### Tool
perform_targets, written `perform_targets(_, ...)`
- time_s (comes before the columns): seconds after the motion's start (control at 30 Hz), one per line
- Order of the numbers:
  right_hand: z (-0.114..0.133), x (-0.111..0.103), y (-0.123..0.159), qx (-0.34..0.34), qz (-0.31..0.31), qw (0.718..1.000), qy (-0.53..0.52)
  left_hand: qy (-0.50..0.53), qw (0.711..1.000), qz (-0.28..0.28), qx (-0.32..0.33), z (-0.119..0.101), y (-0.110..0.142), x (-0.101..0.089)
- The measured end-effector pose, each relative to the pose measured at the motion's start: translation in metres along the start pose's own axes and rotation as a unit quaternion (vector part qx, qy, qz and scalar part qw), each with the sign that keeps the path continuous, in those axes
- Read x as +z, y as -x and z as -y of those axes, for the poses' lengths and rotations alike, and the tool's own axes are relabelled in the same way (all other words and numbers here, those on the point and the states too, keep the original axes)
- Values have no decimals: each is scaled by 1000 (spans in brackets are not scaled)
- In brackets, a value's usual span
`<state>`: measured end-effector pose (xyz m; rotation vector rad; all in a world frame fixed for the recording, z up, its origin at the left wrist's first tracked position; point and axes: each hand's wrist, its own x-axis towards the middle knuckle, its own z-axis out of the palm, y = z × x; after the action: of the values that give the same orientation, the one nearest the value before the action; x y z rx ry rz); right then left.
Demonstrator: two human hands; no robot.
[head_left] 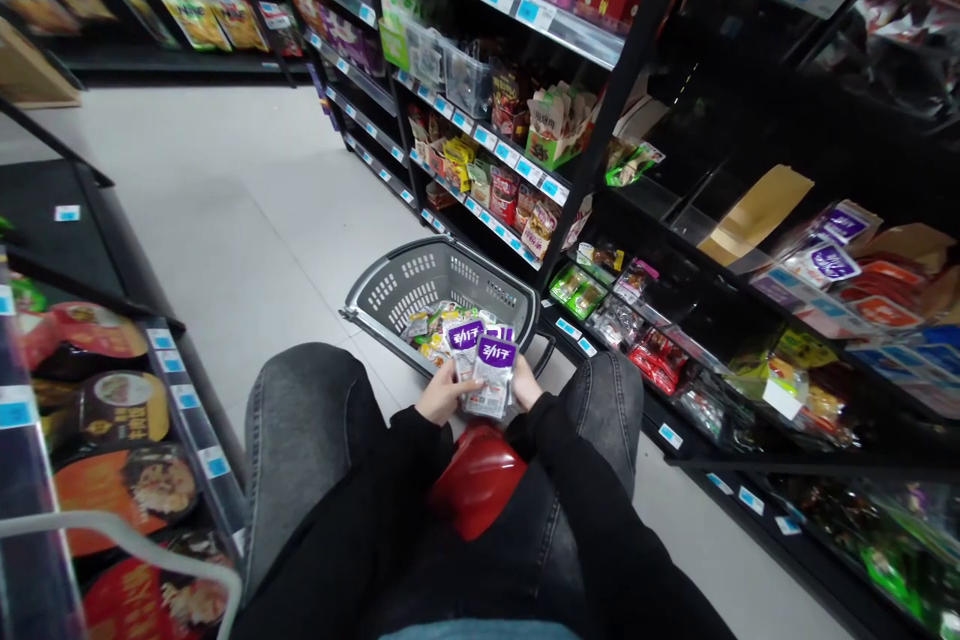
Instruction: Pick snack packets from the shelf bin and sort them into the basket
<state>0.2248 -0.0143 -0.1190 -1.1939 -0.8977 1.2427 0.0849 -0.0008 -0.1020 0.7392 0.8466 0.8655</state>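
Note:
Both of my hands are in front of me, between my knees, at the near rim of a grey shopping basket [375, 295]. My left hand [444, 392] is closed on several silver snack packets [491, 380] with purple tops and white lettering. From the other side, my right hand [526, 384] grips the same bunch, its fingers partly hidden behind the packets. More small packets [431, 325], green, yellow and silver, lie in the basket beyond. A glossy red item [480, 482] sits below my hands against my lap; its kind I cannot make out.
A shelf rack [570, 35] with snack boxes and bags runs along the right. Low bins [660, 360] of loose packets stand near my right knee. On the left, another shelf [112, 410] holds round packaged foods. Pale tiled floor [202, 180] stretches ahead between the shelves.

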Motion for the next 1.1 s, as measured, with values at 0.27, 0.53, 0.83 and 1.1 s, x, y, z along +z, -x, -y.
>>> perform_targets(0.27,3,-4,-4,-87,-50,994,-37,-25,999,-1,39,6,-4,-4)
perform_targets(0.53,-8,-3,-5,-57,-56,997,0,-149,979,-81,110,4,-6,-9)
perform_targets(0.83,3,0,-1,-14,-31,999,-20,-109,983,-106,105,10,-11,-15)
perform_targets(1.1,5,5,3,24,2,991,-130,-128,972,-153,127,1,-9,-11)
